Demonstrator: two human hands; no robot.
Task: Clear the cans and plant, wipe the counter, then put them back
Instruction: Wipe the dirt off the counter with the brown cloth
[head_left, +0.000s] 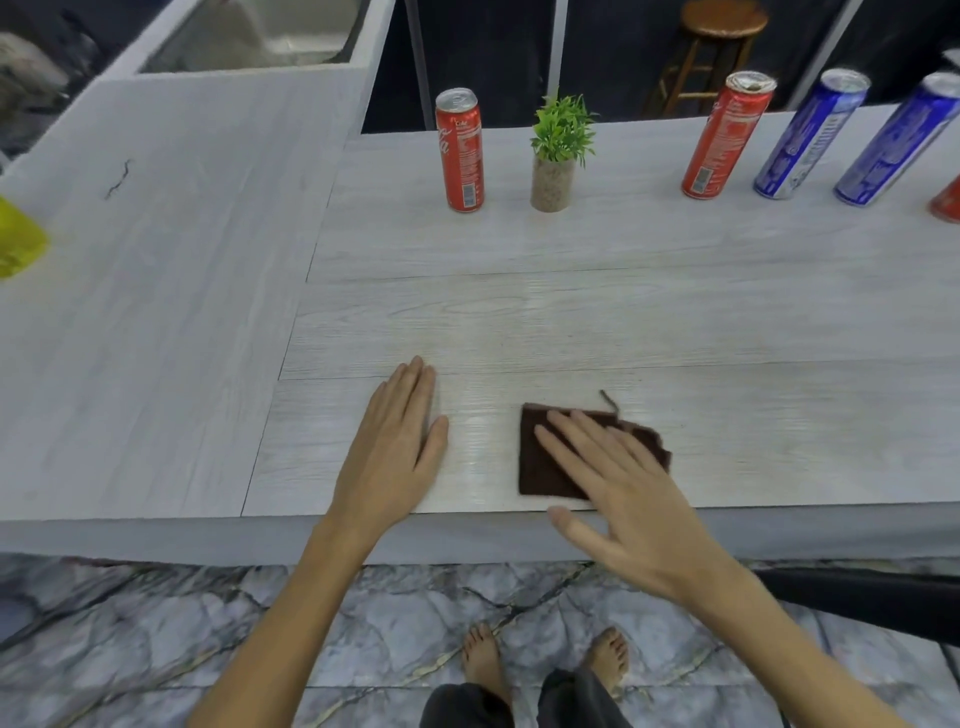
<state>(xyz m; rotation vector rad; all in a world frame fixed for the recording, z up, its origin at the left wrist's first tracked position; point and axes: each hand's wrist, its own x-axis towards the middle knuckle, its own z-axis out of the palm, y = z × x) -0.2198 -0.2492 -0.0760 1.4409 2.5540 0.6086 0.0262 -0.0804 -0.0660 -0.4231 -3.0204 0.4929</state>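
Counter: the pale wood-grain counter (519, 312) fills mid-frame, its near strip bare.
Cans, plant: red soda can (460, 149) and small green potted plant (558, 153) stand upper centre; more cans line the upper right, blocking a full wipe.
Right hand (631, 488): splayed flat, pressing the dark brown folded cloth (540, 457), lower centre, gripping nothing.
Left hand (392, 447): flat, empty, bracing beside it.
Advice: keep even pressure, overlap strokes.

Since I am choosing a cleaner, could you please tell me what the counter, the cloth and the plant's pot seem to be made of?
The counter looks like pale wood-grain laminate or vinyl: printed grain, plank seams, soft sheen. The cloth looks like dark brown terry or microfibre: matte, fuzzy, with a loose thread. The pot looks like speckled beige stone or concrete, though the finish is hard to confirm.
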